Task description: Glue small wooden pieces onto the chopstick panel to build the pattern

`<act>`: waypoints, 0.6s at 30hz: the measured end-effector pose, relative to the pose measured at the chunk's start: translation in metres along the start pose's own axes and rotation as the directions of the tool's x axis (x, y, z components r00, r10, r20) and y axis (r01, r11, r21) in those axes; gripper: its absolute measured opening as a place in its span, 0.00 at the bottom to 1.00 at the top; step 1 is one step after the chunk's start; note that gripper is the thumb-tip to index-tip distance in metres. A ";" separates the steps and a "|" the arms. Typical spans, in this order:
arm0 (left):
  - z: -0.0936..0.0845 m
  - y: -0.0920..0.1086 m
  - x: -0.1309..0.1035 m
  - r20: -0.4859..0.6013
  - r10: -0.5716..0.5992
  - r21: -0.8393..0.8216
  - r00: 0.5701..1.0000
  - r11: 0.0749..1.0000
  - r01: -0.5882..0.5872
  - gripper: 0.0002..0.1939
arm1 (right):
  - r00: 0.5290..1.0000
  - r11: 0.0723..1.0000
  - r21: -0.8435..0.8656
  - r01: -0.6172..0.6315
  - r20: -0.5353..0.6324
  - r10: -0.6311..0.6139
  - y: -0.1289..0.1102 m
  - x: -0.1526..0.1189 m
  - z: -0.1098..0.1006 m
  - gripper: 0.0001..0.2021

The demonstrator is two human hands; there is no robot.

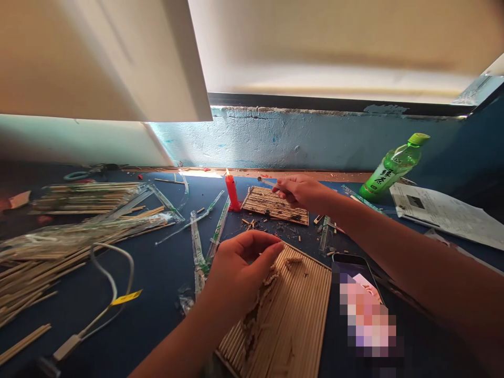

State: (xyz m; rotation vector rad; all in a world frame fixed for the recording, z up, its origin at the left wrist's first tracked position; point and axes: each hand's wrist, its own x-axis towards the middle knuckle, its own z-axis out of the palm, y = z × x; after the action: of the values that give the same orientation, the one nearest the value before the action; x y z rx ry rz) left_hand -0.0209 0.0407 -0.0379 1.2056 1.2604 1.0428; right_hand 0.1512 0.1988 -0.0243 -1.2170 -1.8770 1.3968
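Note:
My right hand (297, 190) is closed on a short thin stick (265, 181), whose dark tip points left to the lit red candle (232, 192). The tip is apart from the flame. Below the stick lies a small panel of wooden sticks (255, 202) with dark marks on it. My left hand (246, 268) is pinched over a larger panel of sticks laid side by side (303, 310). What its fingertips hold, if anything, I cannot make out. Short pale pieces (271, 275) form a raised line on this panel, partly hidden by my left hand.
Bundles of thin sticks (79, 262) and clear wrappers (199, 252) lie at left. A white cable (129, 262) loops in front of them. Dark crumbs (271, 227) lie between the panels. At right are a phone (354, 261), a green bottle (391, 167) and printed paper (444, 212).

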 end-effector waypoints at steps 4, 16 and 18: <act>-0.003 0.003 0.005 -0.126 0.002 -0.036 0.992 0.999 -0.006 0.11 | 0.998 0.998 0.021 -0.063 -0.013 0.063 0.026 -0.043 -0.015 0.10; -0.003 -0.005 0.015 -0.235 -0.028 -0.075 0.972 0.997 0.011 0.15 | 0.994 0.970 -0.232 0.078 0.091 -0.058 0.024 -0.102 0.002 0.13; -0.002 -0.004 0.015 -0.240 -0.032 -0.072 0.970 0.997 0.015 0.15 | 0.992 0.968 -0.235 0.084 0.110 -0.059 0.023 -0.103 0.004 0.13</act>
State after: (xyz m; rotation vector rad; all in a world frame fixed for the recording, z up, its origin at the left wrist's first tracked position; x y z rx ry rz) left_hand -0.0225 0.0553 -0.0438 1.0309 1.4086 1.2343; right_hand 0.2050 0.1087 -0.0357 -1.1938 -2.1895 1.2430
